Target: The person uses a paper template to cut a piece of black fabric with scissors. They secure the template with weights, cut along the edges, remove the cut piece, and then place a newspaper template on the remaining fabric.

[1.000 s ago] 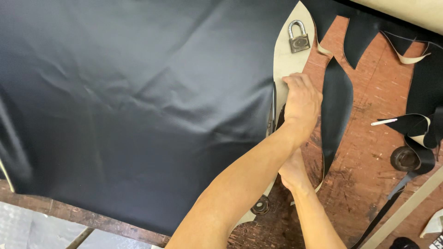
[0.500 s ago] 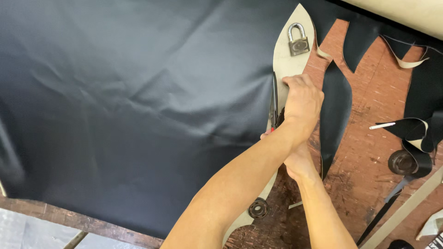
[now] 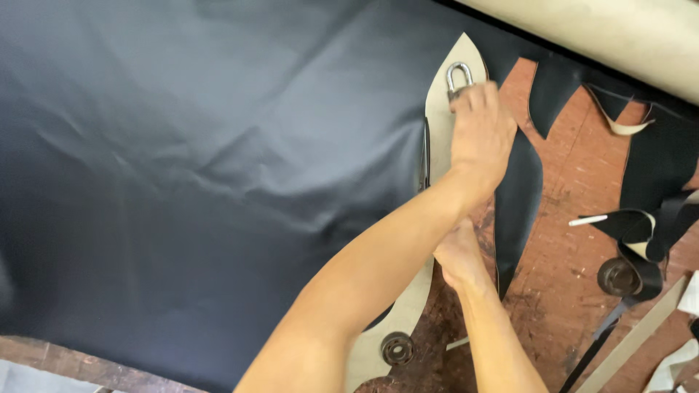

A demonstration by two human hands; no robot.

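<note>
A large sheet of black leather (image 3: pixel 204 167) covers most of the worn wooden table (image 3: pixel 575 175). A long beige pattern template (image 3: pixel 440 124) lies along the sheet's right edge. My left hand (image 3: pixel 480 138) reaches across and closes over a metal padlock (image 3: pixel 459 75) near the template's top tip; only the shackle shows. My right hand (image 3: pixel 457 256) rests lower on the template, mostly hidden under my left forearm, so its fingers and anything in them cannot be seen. A narrow cut leather strip (image 3: pixel 518 196) lies just right of the template.
A round metal weight (image 3: pixel 397 348) sits on the template's lower end and another (image 3: pixel 617 276) stands at the right among black leather offcuts (image 3: pixel 655 175). A pale roll (image 3: pixel 619 33) lies across the top right. A white stick (image 3: pixel 588 220) and a wooden strip (image 3: pixel 633 338) are nearby.
My left hand has moved up the template from its middle to the padlock at the tip. My right hand has stayed low on the template.
</note>
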